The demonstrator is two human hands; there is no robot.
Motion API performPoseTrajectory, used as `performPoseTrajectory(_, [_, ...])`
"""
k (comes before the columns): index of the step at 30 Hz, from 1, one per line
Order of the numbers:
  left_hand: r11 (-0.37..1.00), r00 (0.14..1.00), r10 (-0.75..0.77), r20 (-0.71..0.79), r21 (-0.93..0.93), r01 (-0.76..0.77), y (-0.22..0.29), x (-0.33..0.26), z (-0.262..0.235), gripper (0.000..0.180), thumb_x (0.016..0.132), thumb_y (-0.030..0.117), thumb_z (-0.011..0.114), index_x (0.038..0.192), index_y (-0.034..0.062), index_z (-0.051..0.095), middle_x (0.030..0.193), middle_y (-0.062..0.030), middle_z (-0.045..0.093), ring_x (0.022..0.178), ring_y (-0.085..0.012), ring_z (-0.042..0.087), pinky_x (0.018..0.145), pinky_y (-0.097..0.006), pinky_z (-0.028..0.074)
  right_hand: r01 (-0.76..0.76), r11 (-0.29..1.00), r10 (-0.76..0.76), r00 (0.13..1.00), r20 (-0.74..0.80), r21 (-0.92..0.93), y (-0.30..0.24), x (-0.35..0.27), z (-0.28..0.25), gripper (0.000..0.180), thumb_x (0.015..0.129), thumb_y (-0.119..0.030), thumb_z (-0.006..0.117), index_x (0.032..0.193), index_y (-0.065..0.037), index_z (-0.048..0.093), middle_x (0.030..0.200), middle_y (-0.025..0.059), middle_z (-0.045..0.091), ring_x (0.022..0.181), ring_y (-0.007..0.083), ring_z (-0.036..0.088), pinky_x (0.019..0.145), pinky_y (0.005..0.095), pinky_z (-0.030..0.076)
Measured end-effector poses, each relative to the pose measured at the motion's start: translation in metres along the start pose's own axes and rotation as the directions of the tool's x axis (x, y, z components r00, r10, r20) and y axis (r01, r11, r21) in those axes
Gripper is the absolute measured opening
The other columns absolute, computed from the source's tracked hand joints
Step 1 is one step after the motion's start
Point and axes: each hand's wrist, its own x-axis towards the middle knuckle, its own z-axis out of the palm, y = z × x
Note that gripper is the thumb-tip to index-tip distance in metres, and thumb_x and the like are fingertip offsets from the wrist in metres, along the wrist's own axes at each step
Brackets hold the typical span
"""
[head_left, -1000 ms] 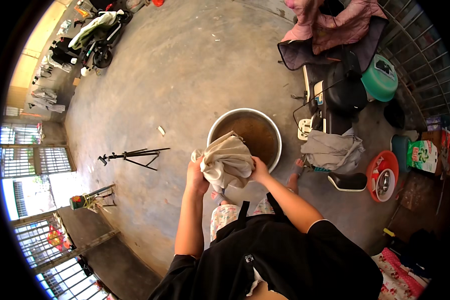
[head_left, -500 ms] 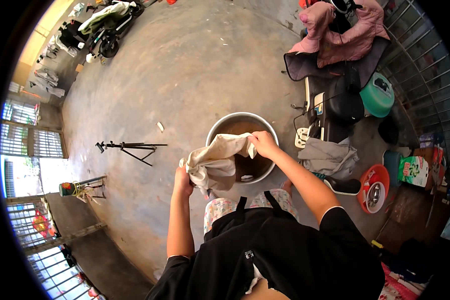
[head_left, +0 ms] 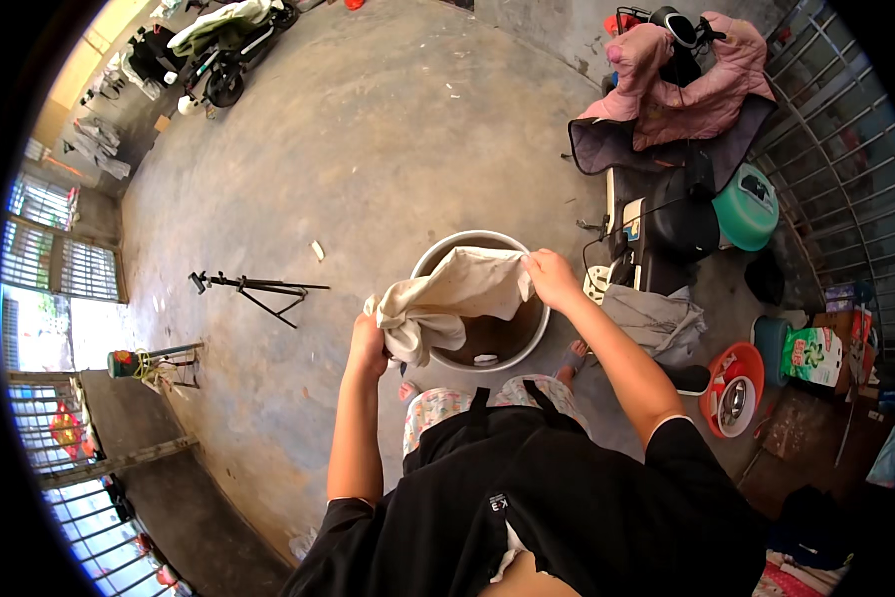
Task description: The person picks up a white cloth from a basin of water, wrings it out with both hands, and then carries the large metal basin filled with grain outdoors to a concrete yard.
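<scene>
Left hand (head_left: 369, 343) and right hand (head_left: 552, 278) each pinch an end of cloth (head_left: 457, 289), spread mostly over basin (head_left: 472, 235); best keep grips firm, sag centred so any drips land inside.

My left hand (head_left: 370, 343): closed in a firm grip, set farther back of the two. My left forearm (head_left: 356, 433): bare, reaching almost straight forward. My right hand (head_left: 550, 279): closed in a pinching grip, farther forward, well apart from its pair. My right forearm (head_left: 611, 346): bare, slanting forward and leftward.
</scene>
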Motion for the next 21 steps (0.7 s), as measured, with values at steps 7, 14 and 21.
performPoseTrajectory(7, [0.995, 0.998, -0.024, -0.060, 0.095, 0.030, 0.012, 0.007, 0.014, 0.027, 0.086, 0.019, 0.044, 0.100, 0.0006, 0.057, 0.092, -0.0097, 0.061, 0.079, -0.0194, 0.060, 0.069, -0.033, 0.050, -0.008, 0.999, 0.005, 0.997, -0.082, -0.044, -0.003, -0.017, 0.004, 0.032, 0.087, -0.026, 0.046, 0.073, 0.000, 0.056, 0.079, 0.0173, 0.056, 0.076, 0.0365, 0.054, 0.067, 0.0433, 0.042])
performPoseTrajectory(14, [0.984, 0.980, 0.111, -0.166, 0.154, -0.086, 0.011, 0.014, 0.024, 0.021, 0.082, 0.015, 0.047, 0.088, -0.0012, 0.060, 0.080, -0.0097, 0.061, 0.066, -0.0179, 0.059, 0.058, -0.030, 0.047, -0.045, 0.998, 0.043, 0.998, -0.039, -0.047, 0.024, -0.018, 0.023, 0.031, 0.086, -0.027, 0.048, 0.072, -0.001, 0.059, 0.080, 0.0163, 0.058, 0.077, 0.0355, 0.055, 0.068, 0.0416, 0.044])
performPoseTrajectory(21, [0.984, 0.982, 0.166, -0.095, 0.073, -0.160, 0.014, -0.002, 0.046, 0.016, 0.078, 0.012, 0.051, 0.077, -0.0006, 0.061, 0.071, -0.0081, 0.060, 0.059, -0.0155, 0.056, 0.052, -0.029, 0.044, 0.009, 0.999, -0.003, 0.985, -0.172, 0.035, 0.014, -0.026, 0.024, 0.029, 0.083, -0.024, 0.052, 0.069, 0.001, 0.058, 0.075, 0.0174, 0.058, 0.075, 0.0355, 0.056, 0.068, 0.0416, 0.043])
